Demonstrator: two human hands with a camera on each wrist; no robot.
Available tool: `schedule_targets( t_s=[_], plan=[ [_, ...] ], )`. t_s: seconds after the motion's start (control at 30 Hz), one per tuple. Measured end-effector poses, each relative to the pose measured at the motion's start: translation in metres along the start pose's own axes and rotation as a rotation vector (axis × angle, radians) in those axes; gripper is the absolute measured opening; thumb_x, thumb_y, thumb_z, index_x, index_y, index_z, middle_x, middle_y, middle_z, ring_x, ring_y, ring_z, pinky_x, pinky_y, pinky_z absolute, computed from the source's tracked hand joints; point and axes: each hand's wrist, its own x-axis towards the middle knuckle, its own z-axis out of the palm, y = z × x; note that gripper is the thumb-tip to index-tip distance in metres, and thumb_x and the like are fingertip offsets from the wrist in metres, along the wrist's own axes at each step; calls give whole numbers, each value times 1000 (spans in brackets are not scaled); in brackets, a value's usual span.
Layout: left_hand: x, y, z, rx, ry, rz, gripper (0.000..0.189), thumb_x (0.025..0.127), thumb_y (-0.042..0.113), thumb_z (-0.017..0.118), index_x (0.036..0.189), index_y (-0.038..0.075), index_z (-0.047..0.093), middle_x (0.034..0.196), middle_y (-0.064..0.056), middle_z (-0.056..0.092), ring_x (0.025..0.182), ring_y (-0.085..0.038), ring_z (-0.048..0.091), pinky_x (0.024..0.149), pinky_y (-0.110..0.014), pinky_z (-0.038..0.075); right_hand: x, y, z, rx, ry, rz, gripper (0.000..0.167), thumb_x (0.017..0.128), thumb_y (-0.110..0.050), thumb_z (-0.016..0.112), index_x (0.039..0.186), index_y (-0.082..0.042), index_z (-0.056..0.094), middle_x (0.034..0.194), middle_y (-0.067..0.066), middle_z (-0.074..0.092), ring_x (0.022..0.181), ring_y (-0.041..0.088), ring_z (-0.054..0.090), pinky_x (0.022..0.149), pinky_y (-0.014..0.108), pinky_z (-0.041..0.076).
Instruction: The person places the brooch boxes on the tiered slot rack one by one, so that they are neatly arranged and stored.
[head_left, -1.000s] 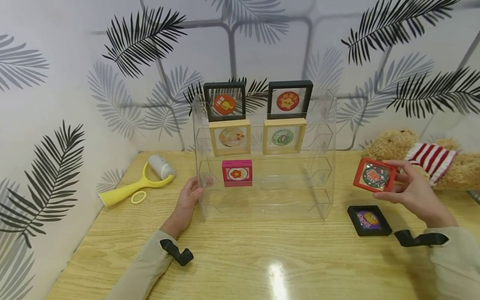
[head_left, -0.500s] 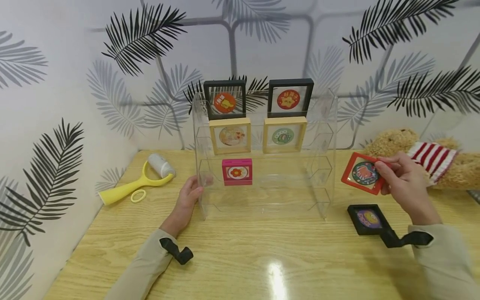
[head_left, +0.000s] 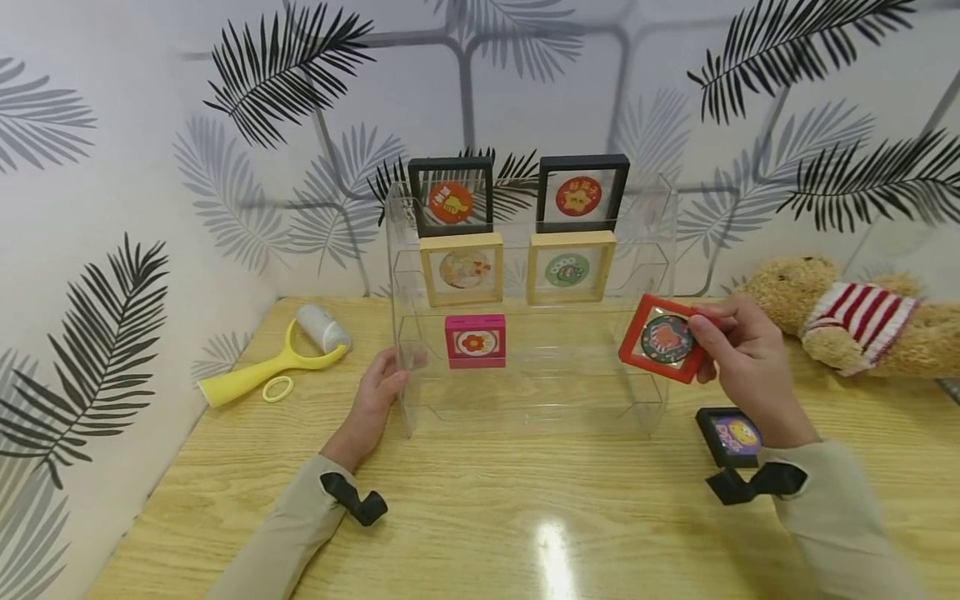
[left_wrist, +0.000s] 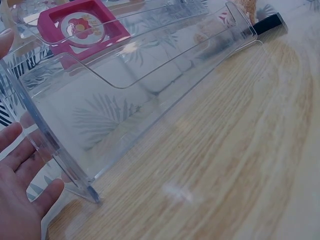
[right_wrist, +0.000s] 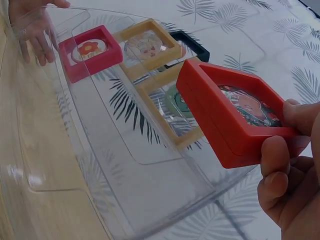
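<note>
A red square frame [head_left: 660, 338] with a round dark-green picture is pinched at its right edge by my right hand [head_left: 750, 358], tilted in front of the right end of a clear acrylic display rack [head_left: 577, 408]. In the right wrist view the thumb lies on the face of the red frame [right_wrist: 220, 120], fingers beneath. My left hand [head_left: 377, 400] touches the rack's left side panel. Its fingers [left_wrist: 27, 155] look extended against that panel in the left wrist view. A pink frame [head_left: 476, 341] with a flower picture stands on a lower tier, left of the middle.
Two black frames [head_left: 583, 196] stand on the top tier, two pale wooden frames [head_left: 572, 268] below them. A black frame [head_left: 735, 437] lies on the table, partly behind the right wrist. A teddy bear [head_left: 862, 325] lies at right; a yellow slingshot-shaped toy [head_left: 262, 371], ring [head_left: 278, 389] and grey cylinder [head_left: 322, 329] at left.
My right hand has carried the red frame leftward from beside the teddy bear to the rack's right end, turning its face tilt. The left hand stays at the rack's side.
</note>
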Motion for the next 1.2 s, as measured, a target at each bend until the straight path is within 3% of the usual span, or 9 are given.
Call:
schedule_targets(
  t_s=[0.17,0.3,0.4,0.6,0.77,0.9,1.2],
  plan=[
    [0,1,0,-3,6,-3,49,95,20,40,138,-2,35,139,-26,45,125,-15,45,102,-21,32,6,2,21,-93,-75,-41,17,91,9,54,105,5,61,74,-7,68,40,8,52,41,18,44],
    [1,-1,1,-9,2,3,48,94,21,40,137,-2,36,139,-26,46,129,-24,43,106,-33,30,12,6,36,-137,-124,-112,21,87,13,56,108,10,60,79,-12,68,43,7,56,43,19,47],
    [2,-2,1,-15,-7,1,50,94,22,41,137,-2,35,140,-25,46,131,-28,40,107,-38,29,16,8,47,-197,-159,-148,23,86,15,57,108,8,60,87,-9,66,49,6,59,49,19,50],
    [1,1,0,-14,-5,-18,52,93,22,40,138,-3,33,142,-25,44,134,-31,36,108,-39,28,22,15,62,-325,-208,-228,27,84,13,62,109,6,57,98,18,63,65,4,64,61,14,51],
    [0,0,-1,-24,-8,-24,52,94,22,40,138,-3,33,142,-25,43,134,-31,36,110,-47,25,26,20,67,-470,-268,-326,30,82,10,65,111,3,59,97,16,65,64,14,64,61,13,49],
    [1,1,-1,-18,-19,-15,51,94,22,39,138,-3,32,142,-25,44,134,-30,37,110,-50,23,27,20,69,-605,-326,-393,28,81,9,68,106,-2,64,91,10,67,61,10,59,58,21,48],
    [1,2,-1,-18,-6,-26,51,93,21,39,137,-4,33,142,-26,43,133,-29,37,110,-48,24,27,16,70,-701,-371,-387,28,81,9,68,105,-4,67,92,10,66,62,11,55,55,29,48]
  ],
)
